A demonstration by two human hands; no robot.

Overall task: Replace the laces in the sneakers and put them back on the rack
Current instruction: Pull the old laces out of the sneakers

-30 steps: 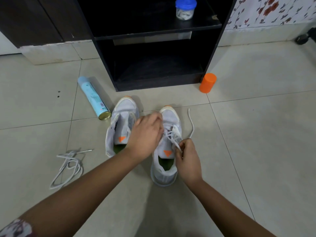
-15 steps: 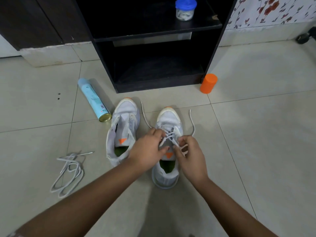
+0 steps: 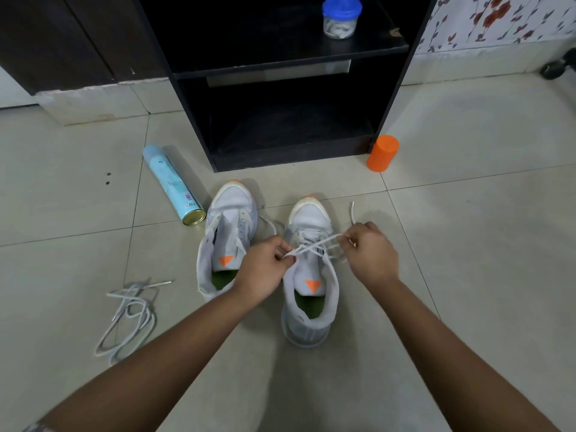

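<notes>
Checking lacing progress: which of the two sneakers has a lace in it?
The right-hand sneaker: a white lace crosses its eyelets, its ends pinched by the left hand and right hand. The left-hand sneaker shows no lace.

The left forearm (image 3: 174,347) and right forearm (image 3: 442,344) are bare down to the left hand (image 3: 265,269) and right hand (image 3: 371,254). A sliver of pale sleeve (image 3: 33,427) shows at the near left corner, its pattern too small to read.

Home interior: tiled floor (image 3: 467,244), floral wallpaper (image 3: 498,20), shoe rack (image 3: 280,63).
</notes>
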